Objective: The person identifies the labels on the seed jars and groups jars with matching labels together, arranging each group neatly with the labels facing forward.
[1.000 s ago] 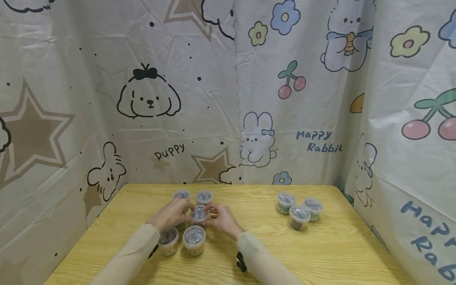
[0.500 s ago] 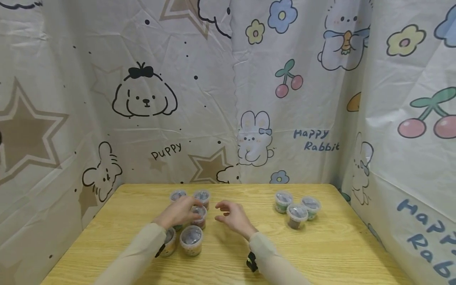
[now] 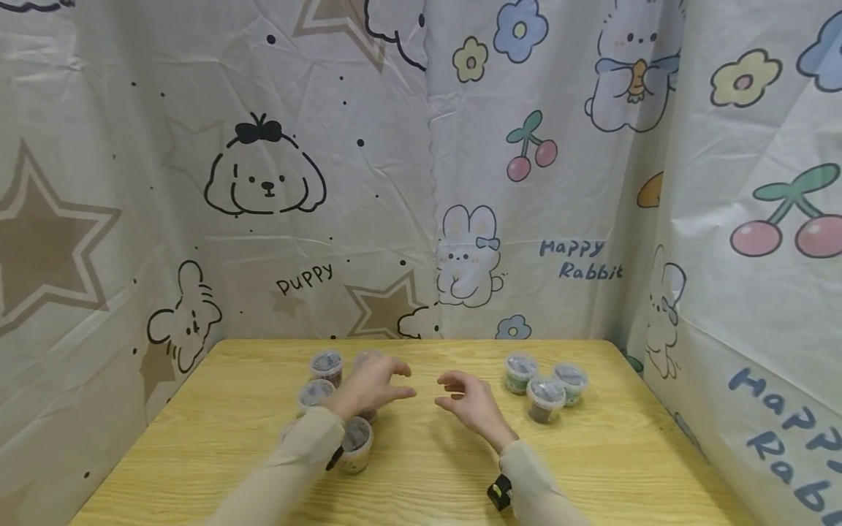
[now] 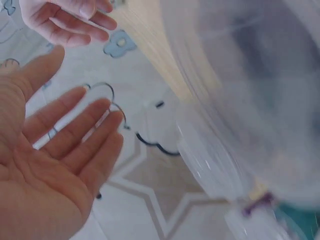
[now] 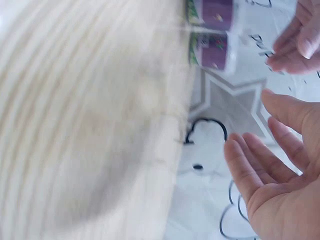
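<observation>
My left hand (image 3: 371, 387) is over the left group of lidded plastic tubs, fingers extended and holding nothing. It and its sleeve hide parts of several tubs. Around it show a back tub (image 3: 327, 367), a middle tub (image 3: 316, 393) and a front tub (image 3: 356, 444). A blurred tub (image 4: 255, 85) fills the right side of the left wrist view. To the right, my right hand (image 3: 475, 403) hovers above the table with loosely bent fingers and an empty palm. Two tubs with purple sides (image 5: 214, 51) appear in the right wrist view.
At the table's right stand three more tubs: a green-sided one (image 3: 521, 374), a dark one (image 3: 545, 400) and another greenish one (image 3: 571, 383). The wooden table (image 3: 434, 467) is bounded behind and at the sides by a printed cloth (image 3: 388, 183).
Both hands held a tub between them one second ago. The right hand let go first and moved right; then the left released it and also moved right. The tub stays in the left group.
</observation>
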A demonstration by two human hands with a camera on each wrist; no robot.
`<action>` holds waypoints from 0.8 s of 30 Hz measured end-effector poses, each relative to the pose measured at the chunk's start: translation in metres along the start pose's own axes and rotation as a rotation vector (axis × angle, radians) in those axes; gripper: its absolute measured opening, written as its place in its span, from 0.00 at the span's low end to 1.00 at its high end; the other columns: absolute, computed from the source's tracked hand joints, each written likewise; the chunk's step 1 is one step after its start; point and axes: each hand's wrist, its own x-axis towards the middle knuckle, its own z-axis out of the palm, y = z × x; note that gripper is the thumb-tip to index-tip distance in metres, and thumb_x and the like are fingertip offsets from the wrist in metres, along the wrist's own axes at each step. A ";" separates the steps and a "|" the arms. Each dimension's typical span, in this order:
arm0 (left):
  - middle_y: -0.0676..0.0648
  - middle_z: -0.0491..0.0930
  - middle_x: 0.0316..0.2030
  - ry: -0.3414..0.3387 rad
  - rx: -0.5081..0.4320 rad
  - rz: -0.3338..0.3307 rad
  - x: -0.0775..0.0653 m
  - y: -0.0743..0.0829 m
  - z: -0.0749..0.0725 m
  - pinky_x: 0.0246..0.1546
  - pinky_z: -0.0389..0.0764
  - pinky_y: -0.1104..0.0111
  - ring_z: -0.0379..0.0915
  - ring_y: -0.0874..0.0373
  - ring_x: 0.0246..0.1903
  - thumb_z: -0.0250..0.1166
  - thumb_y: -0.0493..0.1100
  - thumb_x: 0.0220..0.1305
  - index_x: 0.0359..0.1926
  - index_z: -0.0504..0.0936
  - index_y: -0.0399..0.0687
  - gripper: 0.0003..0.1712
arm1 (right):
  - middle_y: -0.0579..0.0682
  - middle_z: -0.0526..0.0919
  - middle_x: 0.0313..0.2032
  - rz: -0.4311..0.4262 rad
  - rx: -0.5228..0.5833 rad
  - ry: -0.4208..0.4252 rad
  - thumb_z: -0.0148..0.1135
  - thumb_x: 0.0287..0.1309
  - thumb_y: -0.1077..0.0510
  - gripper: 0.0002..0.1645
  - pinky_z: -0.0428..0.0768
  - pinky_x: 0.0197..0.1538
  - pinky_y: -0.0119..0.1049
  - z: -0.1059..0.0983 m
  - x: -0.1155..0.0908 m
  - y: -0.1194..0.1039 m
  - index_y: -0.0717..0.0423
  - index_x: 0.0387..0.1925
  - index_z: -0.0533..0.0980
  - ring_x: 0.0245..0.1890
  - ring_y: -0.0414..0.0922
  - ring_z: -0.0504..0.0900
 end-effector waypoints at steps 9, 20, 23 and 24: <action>0.42 0.85 0.46 0.045 -0.025 -0.074 0.015 0.028 0.022 0.48 0.83 0.56 0.82 0.48 0.47 0.68 0.48 0.64 0.46 0.85 0.39 0.17 | 0.56 0.84 0.49 0.051 -0.059 0.062 0.70 0.56 0.62 0.17 0.84 0.50 0.45 -0.031 -0.011 0.008 0.58 0.48 0.81 0.49 0.54 0.83; 0.51 0.87 0.36 0.110 -0.073 -0.062 0.037 0.066 0.053 0.35 0.82 0.69 0.81 0.60 0.34 0.68 0.49 0.63 0.35 0.88 0.48 0.10 | 0.58 0.84 0.48 0.092 -0.082 0.148 0.70 0.57 0.61 0.18 0.85 0.48 0.45 -0.068 -0.022 0.022 0.58 0.50 0.81 0.47 0.54 0.84; 0.53 0.86 0.31 0.126 -0.114 -0.063 0.042 0.072 0.060 0.30 0.79 0.73 0.78 0.65 0.29 0.68 0.48 0.62 0.32 0.87 0.49 0.09 | 0.61 0.84 0.47 0.083 -0.069 0.174 0.69 0.58 0.63 0.17 0.84 0.50 0.46 -0.077 -0.024 0.025 0.62 0.49 0.80 0.47 0.55 0.84; 0.54 0.86 0.30 0.130 -0.131 -0.063 0.043 0.073 0.063 0.29 0.79 0.74 0.77 0.66 0.27 0.68 0.48 0.62 0.32 0.87 0.49 0.08 | 0.61 0.84 0.47 0.089 -0.071 0.183 0.68 0.58 0.63 0.17 0.84 0.51 0.46 -0.081 -0.025 0.027 0.62 0.49 0.80 0.47 0.55 0.84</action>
